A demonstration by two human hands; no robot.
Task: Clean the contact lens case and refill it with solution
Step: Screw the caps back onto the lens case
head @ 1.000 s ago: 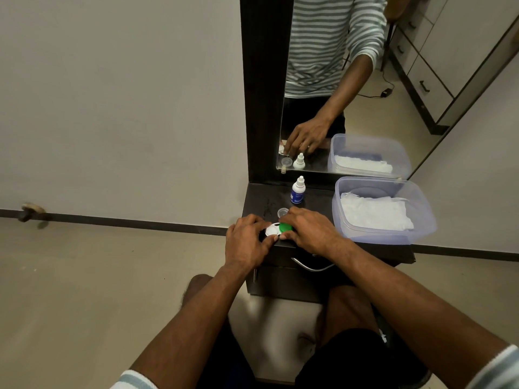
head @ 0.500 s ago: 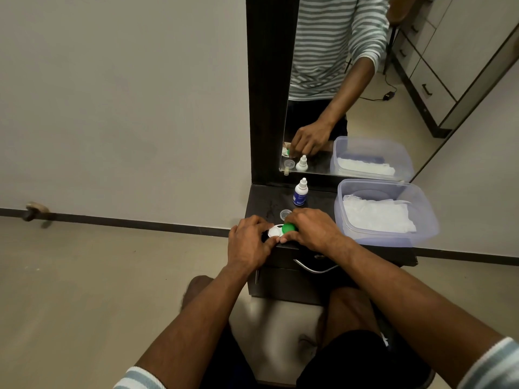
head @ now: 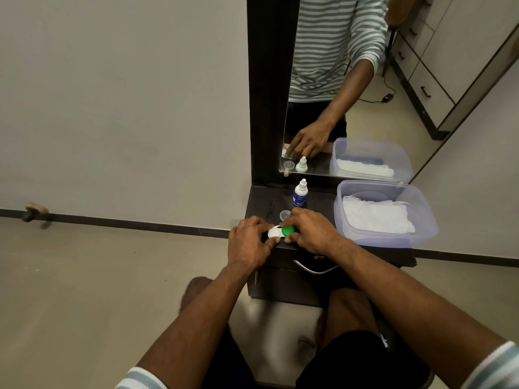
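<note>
Contact lens case (head: 280, 231) is pinched by left hand (head: 248, 242); green cap (head: 288, 230), in front of solution bottle (head: 300, 194), is gripped by right hand (head: 310, 230). Uncapping appears underway; twisting needed.

Solution bottle (head: 299, 194) and plastic tub (head: 427, 220) crowd the dresser top (head: 264, 204).

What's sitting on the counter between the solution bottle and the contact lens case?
In the head view, a small clear cap lies between the solution bottle and the contact lens case.
</note>
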